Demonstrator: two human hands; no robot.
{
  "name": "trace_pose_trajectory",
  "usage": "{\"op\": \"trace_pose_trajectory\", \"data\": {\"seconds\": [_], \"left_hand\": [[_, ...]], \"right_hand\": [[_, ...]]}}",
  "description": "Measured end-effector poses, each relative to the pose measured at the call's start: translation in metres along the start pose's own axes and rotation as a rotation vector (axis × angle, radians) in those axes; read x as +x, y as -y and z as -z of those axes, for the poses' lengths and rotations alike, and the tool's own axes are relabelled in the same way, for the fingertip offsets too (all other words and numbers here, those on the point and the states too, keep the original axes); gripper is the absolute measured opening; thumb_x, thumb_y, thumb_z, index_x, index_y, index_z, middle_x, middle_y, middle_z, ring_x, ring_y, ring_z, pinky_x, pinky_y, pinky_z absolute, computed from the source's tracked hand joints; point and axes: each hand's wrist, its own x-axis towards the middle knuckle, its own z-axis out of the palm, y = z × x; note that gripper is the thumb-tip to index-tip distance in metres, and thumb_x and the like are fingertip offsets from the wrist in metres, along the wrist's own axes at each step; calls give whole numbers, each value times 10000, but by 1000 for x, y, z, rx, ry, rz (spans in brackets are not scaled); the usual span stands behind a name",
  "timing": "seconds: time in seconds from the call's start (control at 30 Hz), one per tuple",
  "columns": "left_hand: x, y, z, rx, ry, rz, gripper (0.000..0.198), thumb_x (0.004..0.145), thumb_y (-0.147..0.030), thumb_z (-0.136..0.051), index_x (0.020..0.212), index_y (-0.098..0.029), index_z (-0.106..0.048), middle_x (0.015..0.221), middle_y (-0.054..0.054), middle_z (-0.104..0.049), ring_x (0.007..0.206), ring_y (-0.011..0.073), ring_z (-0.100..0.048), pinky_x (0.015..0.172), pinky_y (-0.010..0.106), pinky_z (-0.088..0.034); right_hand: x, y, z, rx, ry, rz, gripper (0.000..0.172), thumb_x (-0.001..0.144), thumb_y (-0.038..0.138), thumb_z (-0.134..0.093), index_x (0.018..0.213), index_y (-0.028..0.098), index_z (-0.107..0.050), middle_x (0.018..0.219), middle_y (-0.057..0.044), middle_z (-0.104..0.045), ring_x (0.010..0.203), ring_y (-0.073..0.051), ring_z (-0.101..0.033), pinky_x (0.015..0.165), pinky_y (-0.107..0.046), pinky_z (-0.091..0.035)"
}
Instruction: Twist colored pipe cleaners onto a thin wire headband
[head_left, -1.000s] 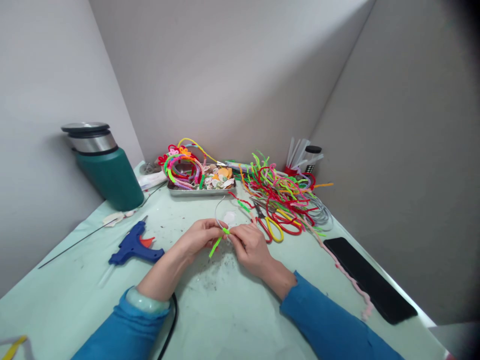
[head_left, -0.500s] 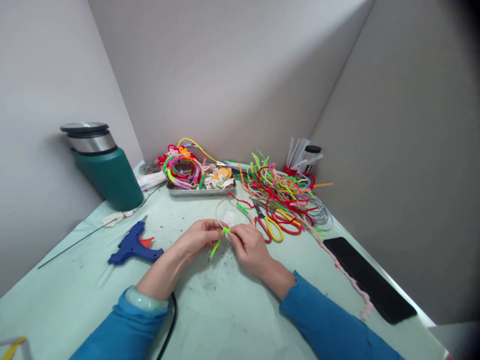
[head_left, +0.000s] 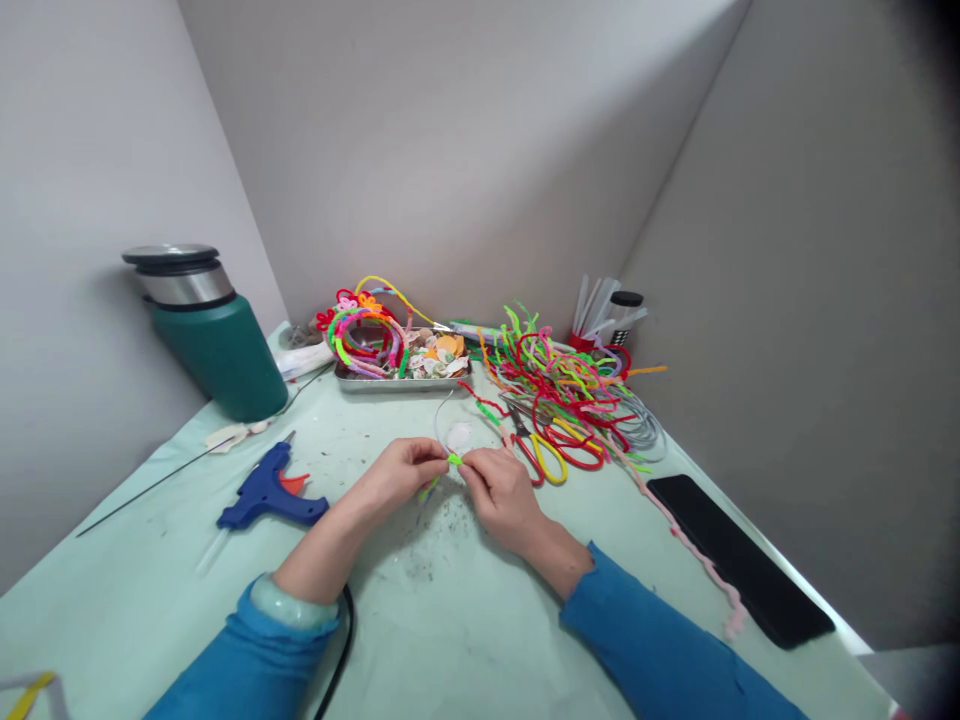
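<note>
— Pale green table (head_left: 465, 640) in a grey-walled corner. What are the hands doing?

— Both meet at the middle. The left hand (head_left: 397, 478) and right hand (head_left: 501, 490) each pinch a bright green pipe cleaner (head_left: 452, 461), fingertips closed on it just above the tabletop. It seems to wrap a thin grey wire (head_left: 439, 420) curving up behind, though that part is small and hard to read.

— And round about?

— Yellow-and-red scissors (head_left: 541, 452) lie just right of the right hand, touching a heap of coloured pipe cleaners (head_left: 570, 385). A metal tray (head_left: 401, 380) sits behind, a blue glue gun (head_left: 266, 490) left, a green flask (head_left: 210, 335) beyond it. A black phone (head_left: 739, 570) lies well apart, right.
</note>
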Motion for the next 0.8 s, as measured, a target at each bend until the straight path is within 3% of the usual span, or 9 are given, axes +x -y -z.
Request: {"op": "trace_pose_trajectory", "data": {"seconds": [0.37, 0.8], "left_hand": [[1, 2, -2, -54, -14, 25, 175, 626, -272, -637, 685, -114, -591, 507, -44, -464, 458, 63, -350, 472, 203, -246], [1, 4, -4, 109, 33, -144, 115, 659, -227, -587, 701, -123, -610, 628, -15, -561, 589, 101, -462, 590, 211, -359]], "right_hand": [[1, 3, 2, 16, -25, -21, 165, 867, 247, -453, 745, 176, -538, 661, -15, -582, 633, -141, -511, 679, -279, -332], [2, 4, 2, -4, -44, -24, 240, 834, 224, -471, 598, 178, -483, 531, 15, -483, 527, -112, -435, 578, -249, -299]]}}
